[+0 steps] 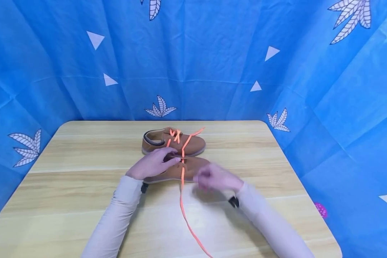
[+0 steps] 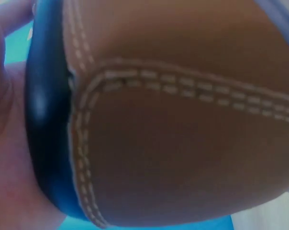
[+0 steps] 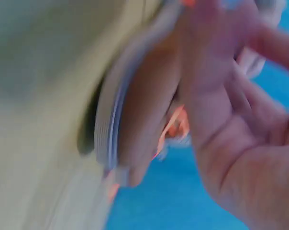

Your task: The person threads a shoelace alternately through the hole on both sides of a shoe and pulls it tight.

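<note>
Two brown shoes lie side by side, toes to the right, in the head view. My left hand [image 1: 154, 164] grips the upper part of the near shoe [image 1: 193, 166], thumb and fingers bent at its opening; its stitched brown side [image 2: 183, 143] fills the left wrist view. An orange lace [image 1: 182, 193] crosses the near shoe; one length trails to the bottom edge, another lies over the far shoe [image 1: 193, 145]. Blurred beside the near toe, my right hand [image 1: 217, 177] has loosely bent fingers, with nothing visible held. Its fingertips are partly hidden in the right wrist view.
Both shoes stand on a light wood table [image 1: 84, 154] with rounded corners. A blue patterned cloth [image 1: 213, 53] hangs behind and at the sides. Short orange laces [image 1: 177, 137] show on the far shoe.
</note>
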